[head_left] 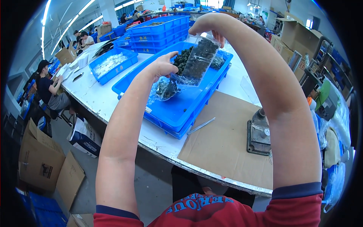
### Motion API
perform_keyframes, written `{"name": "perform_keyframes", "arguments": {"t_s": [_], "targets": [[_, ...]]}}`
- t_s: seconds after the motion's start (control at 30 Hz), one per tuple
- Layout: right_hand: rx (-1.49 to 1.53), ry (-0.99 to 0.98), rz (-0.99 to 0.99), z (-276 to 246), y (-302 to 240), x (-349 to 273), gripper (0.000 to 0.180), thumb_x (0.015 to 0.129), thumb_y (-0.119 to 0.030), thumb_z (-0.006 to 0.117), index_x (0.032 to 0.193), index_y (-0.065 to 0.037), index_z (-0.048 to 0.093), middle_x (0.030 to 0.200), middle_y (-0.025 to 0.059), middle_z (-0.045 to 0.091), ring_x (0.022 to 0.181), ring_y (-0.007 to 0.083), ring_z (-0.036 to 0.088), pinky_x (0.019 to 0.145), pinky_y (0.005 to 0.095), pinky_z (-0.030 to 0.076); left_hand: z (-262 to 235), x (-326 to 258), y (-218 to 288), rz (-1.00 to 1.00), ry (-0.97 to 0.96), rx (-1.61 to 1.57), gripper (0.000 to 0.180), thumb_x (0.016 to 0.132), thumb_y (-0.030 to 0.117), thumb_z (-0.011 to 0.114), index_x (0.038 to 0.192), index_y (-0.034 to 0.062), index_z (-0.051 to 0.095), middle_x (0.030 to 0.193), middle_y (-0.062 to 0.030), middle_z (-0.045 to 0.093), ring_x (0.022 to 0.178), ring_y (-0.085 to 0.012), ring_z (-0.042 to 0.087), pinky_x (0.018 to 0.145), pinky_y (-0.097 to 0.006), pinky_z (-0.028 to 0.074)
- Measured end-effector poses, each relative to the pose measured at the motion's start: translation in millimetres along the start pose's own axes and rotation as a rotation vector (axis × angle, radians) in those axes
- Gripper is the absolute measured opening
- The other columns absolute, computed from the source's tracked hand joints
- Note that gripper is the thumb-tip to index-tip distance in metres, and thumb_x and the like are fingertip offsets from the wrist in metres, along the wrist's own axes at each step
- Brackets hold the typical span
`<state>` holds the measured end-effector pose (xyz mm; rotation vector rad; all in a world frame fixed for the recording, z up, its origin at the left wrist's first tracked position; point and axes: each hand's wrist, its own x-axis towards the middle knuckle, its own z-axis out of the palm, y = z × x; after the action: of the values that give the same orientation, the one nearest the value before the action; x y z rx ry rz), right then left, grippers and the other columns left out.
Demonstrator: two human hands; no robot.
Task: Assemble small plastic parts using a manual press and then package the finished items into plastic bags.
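Note:
My right hand [208,27] grips the upper end of a clear plastic box [200,60], which is tilted above the blue tray [170,109]. Dark, round little pieces fill much of the box. My left hand [163,67] is beside the box's lower left side, its thumb and forefinger apart; its other fingers are mostly hidden. Below it in the tray sits a clear plastic bag [166,89] with dark contents. Loose dark green pieces [182,58] are heaped behind the box, and another clear bag [217,62] lies at the tray's far right.
Stacked blue crates [160,34] stand behind the tray, and a blue bin [113,65] of clear pieces is at left. Cardboard [230,132] covers the table nearby, with metal tweezers [201,125] and a metal device [259,134]. A person [47,83] sits at far left.

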<state>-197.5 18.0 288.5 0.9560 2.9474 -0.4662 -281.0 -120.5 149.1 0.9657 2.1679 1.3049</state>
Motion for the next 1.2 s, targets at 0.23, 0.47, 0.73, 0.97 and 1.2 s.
{"name": "perform_keyframes", "arguments": {"t_s": [0.23,0.47,0.73,0.97,1.2], "targets": [[0.002,-0.016,0.020,-6,-4,-2,0.059,0.085,-0.037,0.052,0.127,0.005,0.049,0.117,0.0341,0.051,0.084,0.0511,0.063,0.065,0.0571,0.056,4,-1,7,0.002,-0.002,0.026,0.078,0.069,-0.003,0.051,0.144,0.0090,0.034,0.149,-0.0112,0.033,0.118,-0.0281,0.046,0.060,-0.026,0.041],[-0.133,0.085,-0.165,-11,-14,18,0.054,0.086,-0.037,0.054,0.124,0.001,0.053,0.117,0.0298,0.055,0.089,0.0482,0.062,0.070,0.0576,0.054,4,-4,16,0.045,0.092,0.063,0.076,0.068,-0.001,0.054,0.142,0.0053,0.037,0.113,-0.0155,0.058,0.070,-0.0189,0.053,0.057,-0.027,0.043],[-0.588,0.342,-0.667,-6,-26,69,0.043,0.087,-0.039,0.056,0.112,-0.005,0.066,0.114,0.0179,0.062,0.097,0.0338,0.064,0.085,0.0498,0.052,0,-8,28,0.022,0.159,-0.020,0.077,0.067,-0.002,0.053,0.142,0.0018,0.036,0.131,-0.0164,0.051,0.068,-0.0189,0.053,0.057,-0.027,0.043],[-0.631,0.510,-0.595,7,-68,28,0.036,0.088,-0.039,0.059,0.105,-0.009,0.071,0.107,0.0103,0.067,0.093,0.0249,0.066,0.085,0.0393,0.053,-17,-3,28,-0.011,0.221,-0.113,0.077,0.065,-0.004,0.052,0.141,-0.0004,0.036,0.141,-0.0168,0.042,0.073,-0.0197,0.052,0.058,-0.027,0.044],[-0.632,0.554,-0.649,14,-87,-18,0.032,0.086,-0.037,0.062,0.101,-0.010,0.071,0.098,0.0079,0.069,0.088,0.0203,0.066,0.083,0.0366,0.053,-29,-7,20,-0.003,0.241,-0.255,0.076,0.065,-0.006,0.052,0.140,-0.0005,0.038,0.142,-0.0170,0.039,0.077,-0.0201,0.051,0.060,-0.027,0.043]]}}
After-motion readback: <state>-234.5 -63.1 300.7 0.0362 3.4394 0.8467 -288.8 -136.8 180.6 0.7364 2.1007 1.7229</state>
